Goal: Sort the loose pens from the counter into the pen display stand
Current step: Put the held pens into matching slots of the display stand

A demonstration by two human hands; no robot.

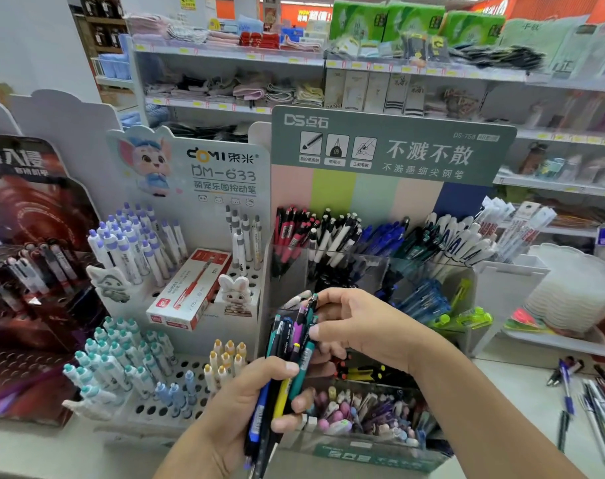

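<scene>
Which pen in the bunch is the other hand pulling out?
The purple pen in the bunch. The right hand pinches its top, while the left hand grips the rest.

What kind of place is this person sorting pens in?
Most likely a shop's stationery section. Branded pen display stands hold many identical pens, shelves behind carry packaged goods with price tags, and loose pens lie on the counter.

White counter (501, 385) carried three displays side by side: dark red stand (28, 271) at left, white DOMI peg stand (190, 174) in the middle, clear-bin pen display stand (391, 150) right of it. Loose pens (591, 402) lay scattered on the counter at far right, near a white tray (563, 344).
</scene>
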